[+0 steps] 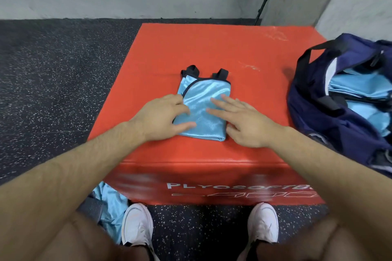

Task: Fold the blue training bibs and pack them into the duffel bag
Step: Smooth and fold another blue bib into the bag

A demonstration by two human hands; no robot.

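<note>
Both hands press flat on folded bib.

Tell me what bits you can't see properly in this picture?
Head view:
- Navy fabric duffel bag: cut off by the right edge; light-blue bibs inside can't be counted.
- Crumpled light-blue cloth on the floor: partly hidden by the left arm and leg.
- White lettering on the red box front: blurred, its end behind the right arm.
</note>
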